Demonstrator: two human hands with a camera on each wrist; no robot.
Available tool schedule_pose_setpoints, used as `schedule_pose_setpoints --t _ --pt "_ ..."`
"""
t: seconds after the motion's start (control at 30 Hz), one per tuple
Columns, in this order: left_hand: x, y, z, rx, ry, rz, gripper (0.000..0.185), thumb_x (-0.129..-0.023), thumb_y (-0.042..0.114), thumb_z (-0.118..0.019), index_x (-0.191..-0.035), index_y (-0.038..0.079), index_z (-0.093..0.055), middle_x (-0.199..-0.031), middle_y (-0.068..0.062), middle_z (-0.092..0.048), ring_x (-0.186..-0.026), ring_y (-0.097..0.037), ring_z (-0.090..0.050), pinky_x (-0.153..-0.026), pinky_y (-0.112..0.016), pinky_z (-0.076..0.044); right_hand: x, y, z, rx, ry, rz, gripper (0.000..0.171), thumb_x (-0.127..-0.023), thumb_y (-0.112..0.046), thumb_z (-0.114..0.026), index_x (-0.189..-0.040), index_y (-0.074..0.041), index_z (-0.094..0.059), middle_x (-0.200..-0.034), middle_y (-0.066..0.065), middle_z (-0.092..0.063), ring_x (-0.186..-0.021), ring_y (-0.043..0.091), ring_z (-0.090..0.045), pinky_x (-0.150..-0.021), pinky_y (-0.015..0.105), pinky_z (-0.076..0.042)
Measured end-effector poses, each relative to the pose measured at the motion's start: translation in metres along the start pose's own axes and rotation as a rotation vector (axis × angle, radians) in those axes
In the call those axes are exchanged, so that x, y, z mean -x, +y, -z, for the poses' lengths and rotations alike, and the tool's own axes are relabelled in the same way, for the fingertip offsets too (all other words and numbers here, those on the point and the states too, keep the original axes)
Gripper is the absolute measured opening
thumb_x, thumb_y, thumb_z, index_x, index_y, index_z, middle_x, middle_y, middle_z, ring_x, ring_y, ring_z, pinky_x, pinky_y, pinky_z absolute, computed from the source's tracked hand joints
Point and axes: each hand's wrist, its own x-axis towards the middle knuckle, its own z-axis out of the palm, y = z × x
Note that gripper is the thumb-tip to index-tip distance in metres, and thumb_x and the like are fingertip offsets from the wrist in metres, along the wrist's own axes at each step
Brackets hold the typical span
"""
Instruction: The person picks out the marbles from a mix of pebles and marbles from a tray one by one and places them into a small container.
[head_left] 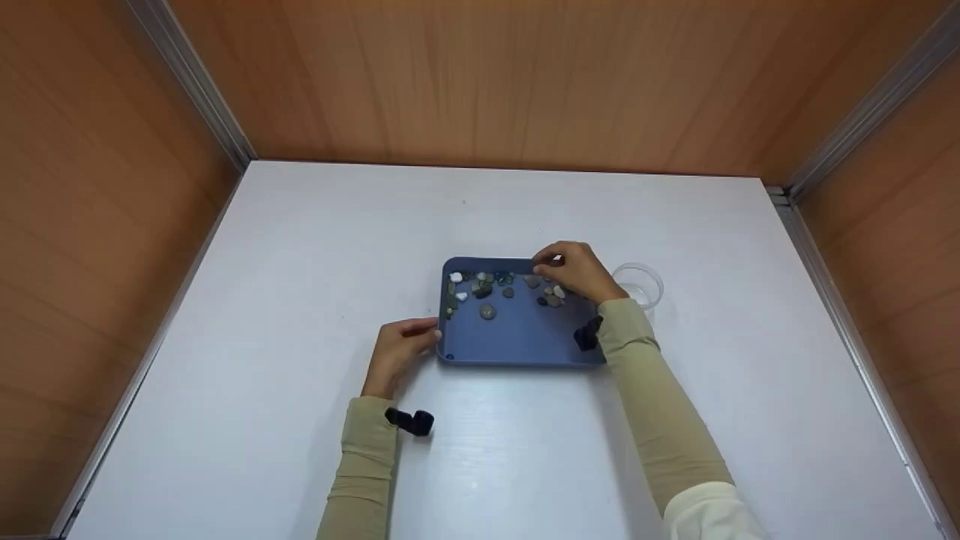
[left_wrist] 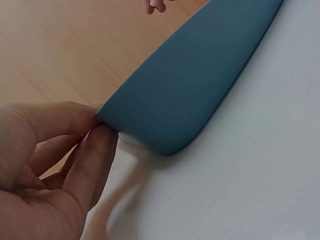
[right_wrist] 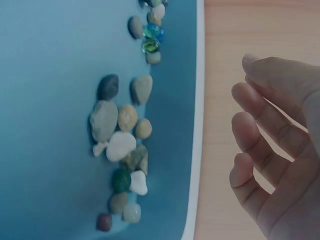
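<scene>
A blue tray [head_left: 517, 341] lies on the white table, with pebbles and glass marbles spread mostly along its far side. At its near-left side, my left hand [head_left: 394, 351] pinches the rim between thumb and fingers; the left wrist view shows this grip on the tray wall [left_wrist: 175, 85]. Over the far right part of the tray is my right hand [head_left: 574, 268]. In the right wrist view its fingers are loosely bent beside the rim, with nothing visible between them. That view also shows a white stone [right_wrist: 121, 146], a grey stone [right_wrist: 104, 121] and a green marble [right_wrist: 151, 46].
A clear round container [head_left: 639, 286] stands right of the tray, partly behind my right wrist. One round pebble [head_left: 487, 310] sits nearer the tray's middle. A small dark piece [head_left: 450, 357] lies in the near-left corner. Wooden panels [head_left: 480, 82] enclose the table.
</scene>
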Motion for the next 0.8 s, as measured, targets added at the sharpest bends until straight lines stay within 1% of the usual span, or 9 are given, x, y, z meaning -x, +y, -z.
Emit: schedule_pose_setpoints --t 0.2,0.4,0.67,0.8 --pt "0.001 -0.001 -0.001 -0.004 0.000 -0.002 0.028 -0.083 0.012 -0.073 -0.110 0.007 -0.072 -0.113 -0.012 -0.068 -0.099 -0.019 -0.064 -0.085 -0.030 -0.054 -0.006 0.000 -0.010 0.005 -0.011 -0.007 0.026 -0.090 -0.016 -0.068 -0.112 -0.002 -0.069 -0.112 0.012 -0.068 -0.099 0.026 -0.065 -0.083 0.040 -0.054" --pt "0.002 -0.001 -0.002 0.004 0.003 0.010 0.028 -0.082 0.012 -0.074 -0.110 0.007 -0.072 -0.113 -0.012 -0.068 -0.099 -0.019 -0.063 -0.085 -0.030 -0.053 -0.009 0.002 -0.016 0.012 -0.026 0.041 0.026 -0.091 -0.012 -0.066 -0.112 0.003 -0.068 -0.107 0.017 -0.068 -0.094 0.029 -0.065 -0.082 0.041 -0.054" --pt "0.001 0.000 -0.003 0.022 0.003 0.008 0.028 -0.082 0.010 -0.074 -0.109 0.006 -0.072 -0.113 -0.012 -0.068 -0.100 -0.019 -0.063 -0.086 -0.030 -0.053 -0.015 0.002 -0.024 0.021 -0.033 0.063 0.023 -0.091 -0.011 -0.065 -0.111 0.001 -0.069 -0.106 0.016 -0.069 -0.091 0.026 -0.067 -0.081 0.039 -0.055" --pt "0.000 0.000 -0.003 0.019 0.002 0.014 0.028 -0.082 0.010 -0.074 -0.110 0.007 -0.072 -0.113 -0.012 -0.068 -0.100 -0.019 -0.063 -0.086 -0.030 -0.053 -0.018 0.001 -0.027 0.035 -0.048 0.061 0.024 -0.091 -0.010 -0.065 -0.112 0.001 -0.069 -0.109 0.016 -0.069 -0.095 0.026 -0.066 -0.084 0.039 -0.054"
